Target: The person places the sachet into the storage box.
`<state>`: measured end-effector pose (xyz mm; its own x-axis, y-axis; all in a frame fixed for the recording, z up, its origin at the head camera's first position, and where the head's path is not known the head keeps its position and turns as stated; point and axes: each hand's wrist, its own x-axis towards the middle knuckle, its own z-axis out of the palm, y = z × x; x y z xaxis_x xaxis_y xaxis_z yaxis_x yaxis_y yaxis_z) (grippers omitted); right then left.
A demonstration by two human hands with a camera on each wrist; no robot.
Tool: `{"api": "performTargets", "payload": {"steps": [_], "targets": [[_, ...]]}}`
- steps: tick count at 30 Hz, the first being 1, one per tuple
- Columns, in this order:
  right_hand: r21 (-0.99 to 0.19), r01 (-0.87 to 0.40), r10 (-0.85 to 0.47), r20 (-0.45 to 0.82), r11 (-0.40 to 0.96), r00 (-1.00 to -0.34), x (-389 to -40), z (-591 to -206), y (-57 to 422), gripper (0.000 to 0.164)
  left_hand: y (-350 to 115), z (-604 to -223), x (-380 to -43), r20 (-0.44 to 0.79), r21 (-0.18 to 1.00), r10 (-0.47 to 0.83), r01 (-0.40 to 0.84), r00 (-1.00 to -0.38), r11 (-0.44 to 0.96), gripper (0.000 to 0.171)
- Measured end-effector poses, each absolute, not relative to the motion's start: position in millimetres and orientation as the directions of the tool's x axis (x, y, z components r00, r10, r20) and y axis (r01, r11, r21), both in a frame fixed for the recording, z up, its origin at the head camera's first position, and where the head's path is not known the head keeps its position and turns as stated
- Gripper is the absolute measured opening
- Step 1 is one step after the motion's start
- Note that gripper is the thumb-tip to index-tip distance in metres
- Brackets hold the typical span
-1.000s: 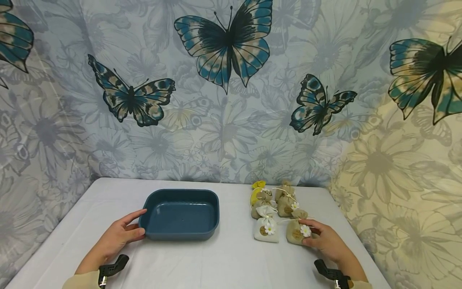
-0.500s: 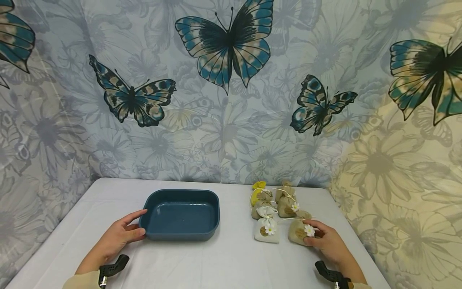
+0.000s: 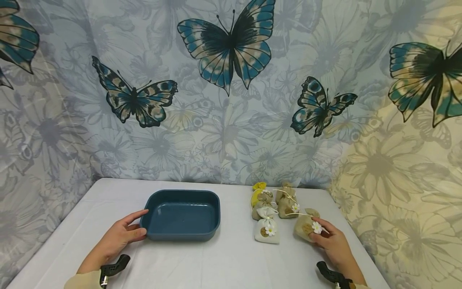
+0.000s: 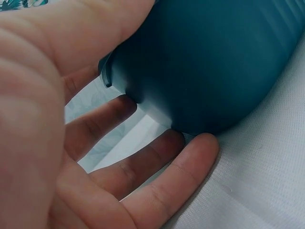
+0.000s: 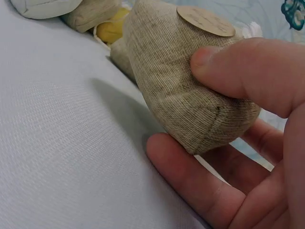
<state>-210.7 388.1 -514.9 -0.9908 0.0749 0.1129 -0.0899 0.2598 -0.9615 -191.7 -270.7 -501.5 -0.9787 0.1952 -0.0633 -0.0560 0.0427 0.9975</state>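
Note:
A small beige drawstring sachet (image 3: pixel 304 228), with a round tag and a white flower, is tilted in my right hand (image 3: pixel 332 240). Thumb and fingers pinch its side; the right wrist view shows the sachet's (image 5: pixel 176 90) lower corner just off the cloth. My left hand (image 3: pixel 120 235) touches the left end of a dark blue rectangular tub (image 3: pixel 180 236), fingers spread and fairly straight. In the left wrist view, fingertips rest against the tub's (image 4: pixel 200 71) outer wall. Nothing lies inside the tub.
Left of the held sachet, a white sachet (image 3: pixel 267 233) stands in front of several beige ones, including a nearer beige sachet (image 3: pixel 287 206). A yellow sachet (image 3: pixel 259 186) is behind, partly hidden. White cloth (image 3: pixel 231 263) covers the table; a butterfly-print curtain (image 3: pixel 231 136) hangs behind.
My right hand has drawn the beige sachet slightly right, away from the white one, and tilted it up. My left hand and the tub have stayed in place.

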Motion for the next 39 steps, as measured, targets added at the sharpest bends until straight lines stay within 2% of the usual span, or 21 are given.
{"api": "performTargets", "payload": {"steps": [10, 17, 20, 25, 30, 39], "targets": [[-0.991, -0.081, 0.122, 0.095, 0.109, -0.988, -214, -516, 398, 0.056, -270, -501, -191, -0.066, 0.997, 0.190, -0.058, -0.980, 0.046, 0.073], [-0.970, -0.158, 0.102, 0.141, -0.184, -0.985, -215, -507, 408, 0.050, -270, -502, -191, -0.058, 0.998, 0.195, -0.050, -0.979, 0.043, 0.073], [-0.950, -0.202, 0.060, 0.193, -0.240, -0.979, -215, -498, 410, 0.052, -271, -503, -191, -0.053, 0.998, 0.200, -0.045, -0.978, 0.046, 0.072], [-0.941, -0.239, 0.021, 0.241, -0.239, -0.970, -221, -473, 404, 0.050, -271, -502, -191, -0.044, 0.998, 0.199, -0.034, -0.979, 0.053, 0.073], [-0.960, -0.222, -0.006, 0.227, -0.172, -0.974, -233, -442, 394, 0.048, -272, -502, -191, -0.045, 0.998, 0.200, -0.034, -0.979, 0.061, 0.073], [-0.970, -0.232, -0.128, 0.239, -0.067, -0.962, -257, -393, 364, 0.051, -270, -502, -192, -0.052, 0.998, 0.193, -0.042, -0.980, 0.055, 0.073]]}}
